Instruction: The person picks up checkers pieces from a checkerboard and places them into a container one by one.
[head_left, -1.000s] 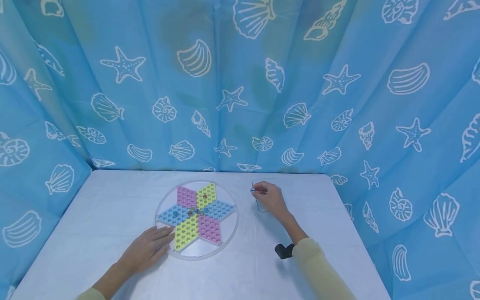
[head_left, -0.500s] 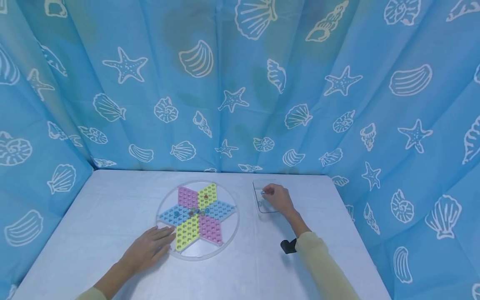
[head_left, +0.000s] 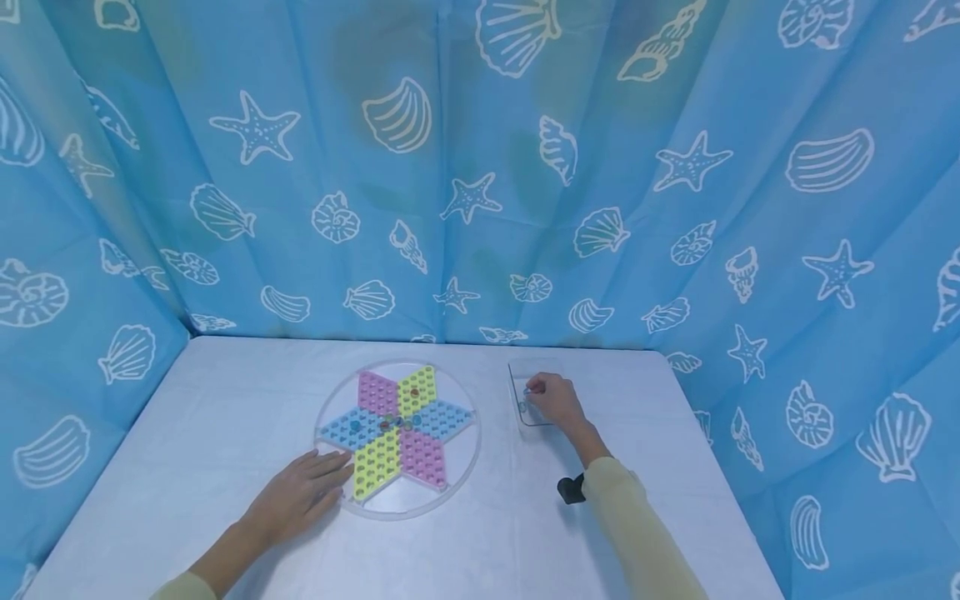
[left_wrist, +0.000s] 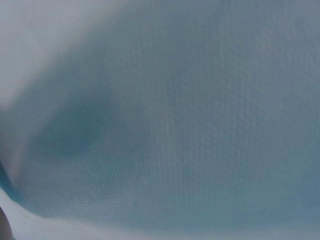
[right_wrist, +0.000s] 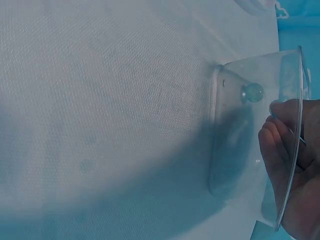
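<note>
In the head view, my left hand lies flat with fingers extended, its fingertips over the lower left rim of a round, clear Chinese checkers board. The board has a pink, yellow and blue star, with several marbles near its centre. My right hand reaches into a clear box, thumb and fingers pinching a small bluish marble. Below the fingertips, a greenish glass marble sits in the box in the right wrist view. The left wrist view holds mostly blurred, shaded cloth.
A white cloth covers the table. Blue curtains with shell and starfish prints stand behind and at both sides. A black device sits by my right wrist.
My right hand has moved slightly right and lowered from above the box's left edge into it, still pinching the marble. My left hand stays by the board.
</note>
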